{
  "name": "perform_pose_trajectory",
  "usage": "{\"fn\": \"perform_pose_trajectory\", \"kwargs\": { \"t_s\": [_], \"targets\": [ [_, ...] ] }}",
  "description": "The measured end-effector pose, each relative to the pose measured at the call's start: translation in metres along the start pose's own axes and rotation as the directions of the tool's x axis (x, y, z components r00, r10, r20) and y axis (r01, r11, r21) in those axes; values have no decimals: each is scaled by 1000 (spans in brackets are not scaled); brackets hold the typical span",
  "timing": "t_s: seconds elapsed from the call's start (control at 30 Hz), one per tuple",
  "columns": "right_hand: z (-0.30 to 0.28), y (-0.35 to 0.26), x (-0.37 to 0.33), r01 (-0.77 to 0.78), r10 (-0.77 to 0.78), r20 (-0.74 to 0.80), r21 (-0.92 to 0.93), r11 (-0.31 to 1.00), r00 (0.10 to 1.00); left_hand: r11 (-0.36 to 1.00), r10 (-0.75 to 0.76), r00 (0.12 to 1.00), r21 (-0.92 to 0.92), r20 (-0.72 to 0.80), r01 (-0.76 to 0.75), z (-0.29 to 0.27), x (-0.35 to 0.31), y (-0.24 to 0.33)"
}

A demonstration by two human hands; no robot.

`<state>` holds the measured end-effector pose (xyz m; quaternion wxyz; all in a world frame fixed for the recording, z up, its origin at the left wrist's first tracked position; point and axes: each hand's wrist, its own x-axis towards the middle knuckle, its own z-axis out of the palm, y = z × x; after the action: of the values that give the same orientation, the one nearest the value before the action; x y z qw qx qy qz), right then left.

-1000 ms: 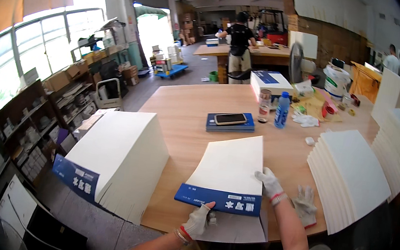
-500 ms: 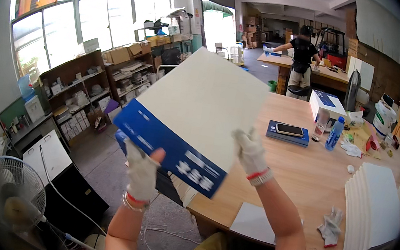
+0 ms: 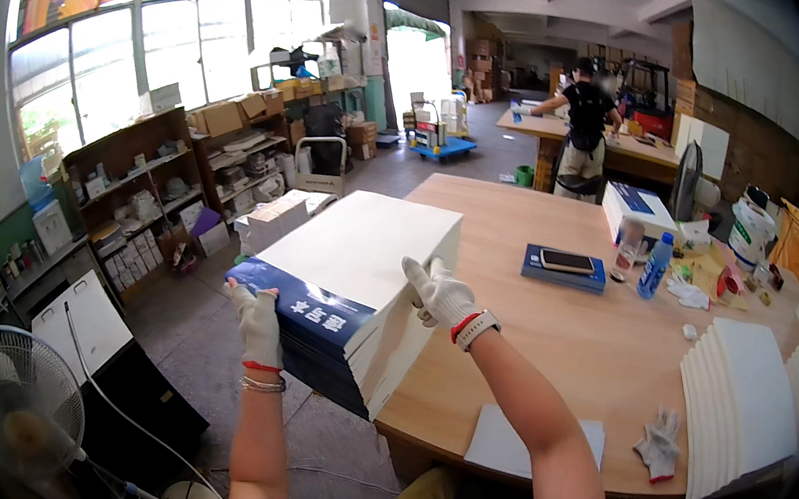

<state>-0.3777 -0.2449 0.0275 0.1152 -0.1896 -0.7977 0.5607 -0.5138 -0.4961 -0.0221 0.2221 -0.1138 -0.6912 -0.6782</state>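
A tall stack of white pads with dark blue bands (image 3: pixel 358 370) stands at the table's left edge. Its top pad (image 3: pixel 351 233) lies flat, the blue band toward me. My left hand (image 3: pixel 258 325), in a white glove with some bare fingertips, closes on the near left corner of the top pad's blue band. Against the stack's right side is my gloved right hand (image 3: pixel 439 295), its fingers stretched out and apart, touching the upper edges. It seems to grip nothing.
On the table (image 3: pixel 495 363) are a phone (image 3: pixel 566 261) on blue pads, bottles (image 3: pixel 655 266), a spare glove (image 3: pixel 660 445), a white sheet (image 3: pixel 520 442) and fanned white stacks (image 3: pixel 732 404). A floor fan (image 3: pixel 16 406) stands at lower left. Another person (image 3: pixel 586 118) works at a far table.
The white pad that both hands held up and tilted now lies on the stack. My right hand has moved left and its fingers have spread; my left hand stays at the blue band.
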Motion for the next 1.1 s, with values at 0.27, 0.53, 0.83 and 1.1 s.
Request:
{"fn": "perform_pose_trajectory", "kwargs": {
  "t_s": [0.27, 0.53, 0.83, 1.1],
  "targets": [
    [-149, 180, -130, -79, 79, -171, 9, 997, 982, 850, 507, 861, -145, -34, -506, -4, -126, 56],
    [-197, 286, -289, -72, -282, -335, -748, 660, 899, 488, 526, -156, -447, 836, -750, 139, -248, 41],
    [-98, 250, -342, 180, -168, 68, -459, 870, 984, 886, -12, -367, -161, 930, -435, 240, -282, -19],
    [-60, 275, -332, 95, -241, -250, -484, 870, 938, 863, 4, -483, -247, 876, -440, 247, -311, 14]
  ]
}}
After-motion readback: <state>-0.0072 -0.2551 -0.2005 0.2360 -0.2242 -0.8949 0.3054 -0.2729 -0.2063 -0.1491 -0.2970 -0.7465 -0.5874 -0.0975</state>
